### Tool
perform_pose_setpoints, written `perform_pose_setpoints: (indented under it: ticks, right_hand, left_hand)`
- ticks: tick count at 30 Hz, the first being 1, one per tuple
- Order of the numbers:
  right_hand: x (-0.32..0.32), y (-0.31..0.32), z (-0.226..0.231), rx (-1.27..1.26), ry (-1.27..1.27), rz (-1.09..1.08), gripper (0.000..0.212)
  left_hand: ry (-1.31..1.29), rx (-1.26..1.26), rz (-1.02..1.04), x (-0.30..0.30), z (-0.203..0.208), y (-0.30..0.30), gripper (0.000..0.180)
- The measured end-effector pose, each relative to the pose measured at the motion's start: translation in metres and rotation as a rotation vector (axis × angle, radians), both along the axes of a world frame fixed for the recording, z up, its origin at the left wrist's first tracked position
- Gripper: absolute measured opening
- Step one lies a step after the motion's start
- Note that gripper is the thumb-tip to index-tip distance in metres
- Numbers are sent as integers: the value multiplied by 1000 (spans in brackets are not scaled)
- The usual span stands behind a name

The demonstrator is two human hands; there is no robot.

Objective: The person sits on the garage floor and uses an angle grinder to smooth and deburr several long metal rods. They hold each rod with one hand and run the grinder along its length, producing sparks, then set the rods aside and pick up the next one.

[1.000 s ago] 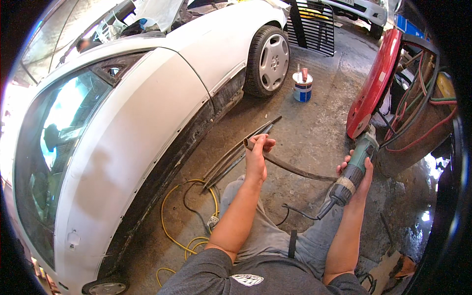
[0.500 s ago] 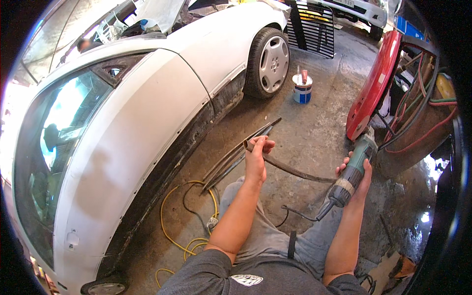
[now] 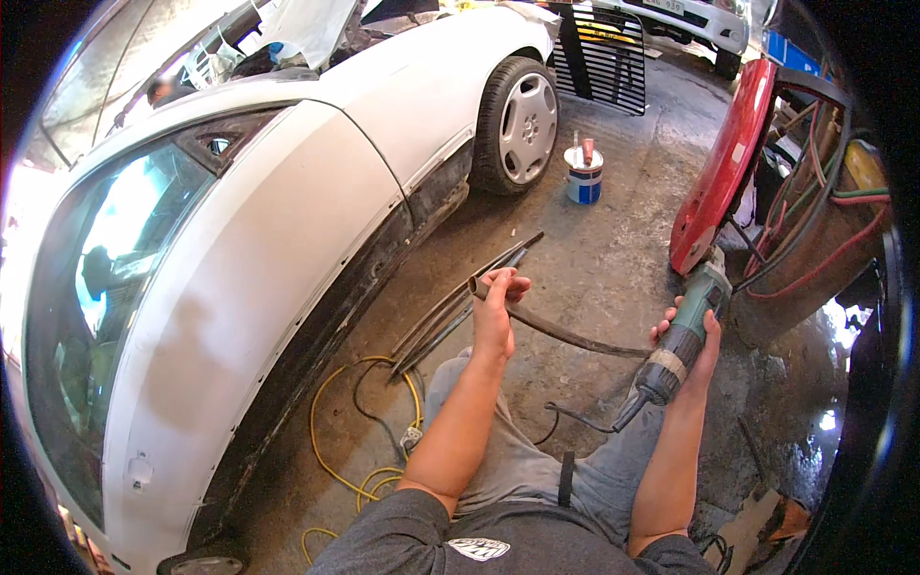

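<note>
My left hand (image 3: 497, 305) is closed round one end of a long, dark, curved trim strip (image 3: 585, 339). The strip bows off to the right, and its far end passes behind the tool on that side. Wrapped round the body of a green and black angle grinder (image 3: 685, 335) is my right hand (image 3: 706, 350). The grinder's head points up and away, close to the lower tip of a red car panel (image 3: 725, 172). Whether it touches the panel I cannot tell. A cord trails from its rear end toward my legs.
A white car (image 3: 316, 201) fills the left side. More dark strips (image 3: 450, 311) lie on the floor beside it, near a yellow cord (image 3: 321, 450). Farther off stand a paint can (image 3: 584, 182) and a black grille (image 3: 604, 62). Hoses (image 3: 815, 278) hang at right.
The view has shifted very slightly. Both hands keep their hold on the strip and the grinder, with hardly any movement.
</note>
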State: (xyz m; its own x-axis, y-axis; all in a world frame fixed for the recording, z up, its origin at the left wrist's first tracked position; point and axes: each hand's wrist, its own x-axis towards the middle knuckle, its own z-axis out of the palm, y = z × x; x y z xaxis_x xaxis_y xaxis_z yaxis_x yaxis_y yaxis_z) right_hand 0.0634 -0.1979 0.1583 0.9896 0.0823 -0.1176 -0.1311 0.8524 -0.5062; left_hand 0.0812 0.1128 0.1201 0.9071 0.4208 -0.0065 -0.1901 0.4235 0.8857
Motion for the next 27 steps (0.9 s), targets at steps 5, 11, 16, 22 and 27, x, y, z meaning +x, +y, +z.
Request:
perform_pose_setpoints:
  ticks: [5,11,16,22,27]
  right_hand:
    - [-1,1,0,-11,23,-25,60]
    - [0,-1,-3,-15,9,-15,61]
    - [-3,3,2,-72,27,-31,59]
    - [4,8,-14,-197,38,115,53]
    - [3,35,-16,-475,-88,152,49]
  left_hand:
    - [-1,-2,0,-1,1,-1,23]
    - [6,4,5,-2,2,-1,23]
    - [4,19,-4,-2,3,0,21]
    - [-164,99,-250,-11,19,-16,24]
    - [-228,238,-610,-25,23,-29,37]
